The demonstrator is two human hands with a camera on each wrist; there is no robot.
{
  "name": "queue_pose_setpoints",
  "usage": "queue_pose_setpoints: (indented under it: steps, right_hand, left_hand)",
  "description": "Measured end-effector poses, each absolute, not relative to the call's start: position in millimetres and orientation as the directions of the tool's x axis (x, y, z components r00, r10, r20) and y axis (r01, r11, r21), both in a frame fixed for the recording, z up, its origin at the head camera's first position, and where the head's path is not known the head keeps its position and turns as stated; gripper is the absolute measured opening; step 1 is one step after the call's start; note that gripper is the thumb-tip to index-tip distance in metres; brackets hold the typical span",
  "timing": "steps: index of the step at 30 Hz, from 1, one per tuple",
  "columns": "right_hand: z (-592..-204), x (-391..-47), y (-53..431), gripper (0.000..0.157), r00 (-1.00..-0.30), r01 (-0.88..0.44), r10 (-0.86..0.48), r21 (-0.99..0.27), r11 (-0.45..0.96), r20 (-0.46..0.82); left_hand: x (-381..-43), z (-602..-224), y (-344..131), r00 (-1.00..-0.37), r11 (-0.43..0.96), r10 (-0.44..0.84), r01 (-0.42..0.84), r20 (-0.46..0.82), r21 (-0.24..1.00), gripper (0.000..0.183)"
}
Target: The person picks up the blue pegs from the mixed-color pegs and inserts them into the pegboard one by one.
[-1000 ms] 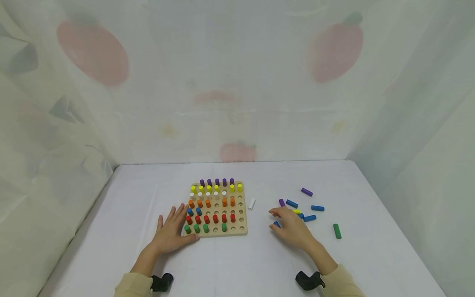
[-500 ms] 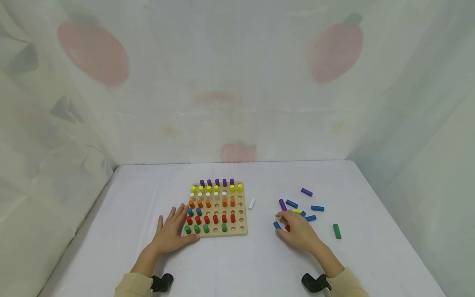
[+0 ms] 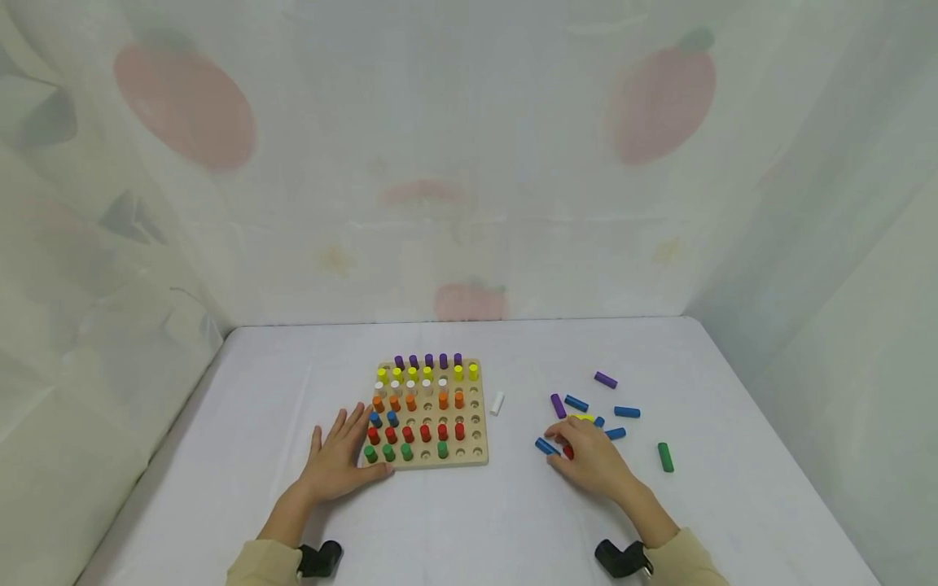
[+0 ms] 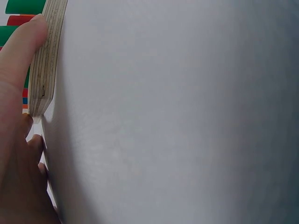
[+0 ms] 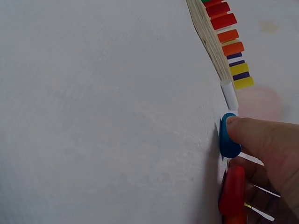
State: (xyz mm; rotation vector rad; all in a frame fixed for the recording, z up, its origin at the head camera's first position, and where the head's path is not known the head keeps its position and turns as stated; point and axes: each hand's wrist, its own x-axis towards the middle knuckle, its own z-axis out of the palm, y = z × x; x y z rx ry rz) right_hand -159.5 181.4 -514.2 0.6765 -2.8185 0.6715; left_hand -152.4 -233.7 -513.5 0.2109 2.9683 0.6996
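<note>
A wooden pegboard [image 3: 467, 457] carries rows of green, red, blue, orange, white, yellow and purple pegs. My left hand [image 3: 333, 460] lies at its left front corner with fingers spread, the thumb on the front edge; the left wrist view shows that thumb against the board's layered side [image 4: 49, 60]. To the right of the board, my right hand [image 3: 589, 460] pinches a blue peg [image 3: 543, 444] low over the table. In the right wrist view the thumb presses on the blue peg [image 5: 229, 140]. A red peg [image 5: 233, 189] sits under the same hand, partly covered by fingers in the head view.
Around the right hand lie loose pegs: purple [image 3: 558, 406], blue [image 3: 576, 403], another blue [image 3: 627, 412] and a yellow one [image 3: 584, 417]. Farther right is a green peg [image 3: 665, 457]. A white peg [image 3: 497, 403] lies beside the board. Curtains stand behind the white table [image 3: 454, 529].
My right hand has shifted a little right and back towards me, and thumb and finger have come to the blue peg, which has turned slightly. The left hand and board stay put.
</note>
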Motion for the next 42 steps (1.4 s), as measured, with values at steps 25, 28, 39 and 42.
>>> queue_pose_setpoints:
  steps: [25,28,39,42]
  right_hand:
    - [-516,-170,168,0.019,-0.919,-0.392,-0.354,-0.484,0.782,0.173]
    - [-515,-170,167,0.018,-0.919,-0.393,-0.348,-0.506,0.768,0.186]
    - [-514,-173,160,0.018,-0.912,-0.409,-0.318,-0.529,0.744,0.258]
    - [-511,-173,157,0.018,-0.921,-0.390,-0.303,-0.536,0.749,0.247]
  left_hand:
    - [-151,-514,-234,-0.987,0.889,0.154,0.119,-0.045,0.442,0.106]
    - [-152,-515,-234,-0.987,0.889,0.154,0.119,-0.044,0.442,0.106]
    - [-153,-517,-235,-0.987,0.888,0.160,0.129,-0.033,0.442,0.107]
    - [-154,-517,-235,-0.987,0.888,0.158,0.126,-0.036,0.442,0.107]
